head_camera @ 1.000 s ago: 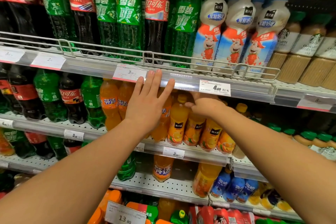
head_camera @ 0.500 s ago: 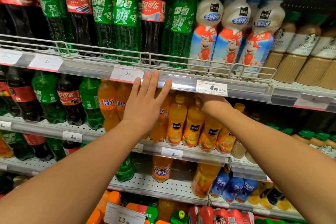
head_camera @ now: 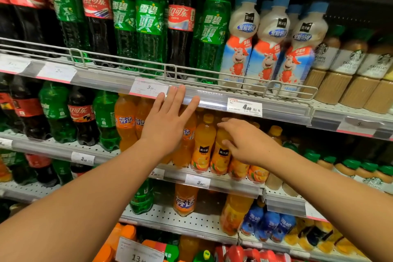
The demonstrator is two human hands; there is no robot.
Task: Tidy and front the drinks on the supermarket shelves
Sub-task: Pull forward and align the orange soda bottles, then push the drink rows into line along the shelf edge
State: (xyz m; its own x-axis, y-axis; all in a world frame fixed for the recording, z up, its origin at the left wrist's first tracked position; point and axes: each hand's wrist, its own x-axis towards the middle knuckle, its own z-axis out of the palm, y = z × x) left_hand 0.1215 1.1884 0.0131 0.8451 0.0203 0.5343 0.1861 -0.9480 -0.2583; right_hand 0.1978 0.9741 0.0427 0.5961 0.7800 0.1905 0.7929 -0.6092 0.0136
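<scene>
my left hand (head_camera: pixel 168 121) is flat with fingers straight and a little spread, the fingertips (head_camera: pixel 180 91) touching the clear price rail (head_camera: pixel 212 102) of the upper shelf, just right of the 3.00 tag (head_camera: pixel 148 87). it holds nothing. my right hand (head_camera: pixel 248 140) reaches in under that rail, well apart from the left, and its thumb and fingers curl round the shoulder of a juice bottle (head_camera: pixel 221 151) in the front row of the middle shelf (head_camera: pixel 63 149).

beside it on the left stands one more juice bottle (head_camera: pixel 203 144) with a yellow cap, upright, label to the front. right of my hand i see the bottoms of two more (head_camera: pixel 257 173), so four juice bottles across the front; any behind are too hidden to count. left of them are three orange fanta bottles (head_camera: pixel 125 121), one partly behind my left hand.

further left on that shelf i count two green sprites (head_camera: pixel 105 121) and two colas (head_camera: pixel 81 117) clearly; the far left is too dark to tell.

on the top shelf, behind the wire guard (head_camera: pixel 170 70), three milk bottles (head_camera: pixel 240 42) with blue caps and a cow face forward, more caps showing behind. right of them three latte bottles (head_camera: pixel 348 66) show at the front. left of the milk, tall sprites and colas alternate: four green fronts and three red-labelled ones that i can make out.

a 4.00 tag (head_camera: pixel 244 107) sits on the rail above my right hand.
</scene>
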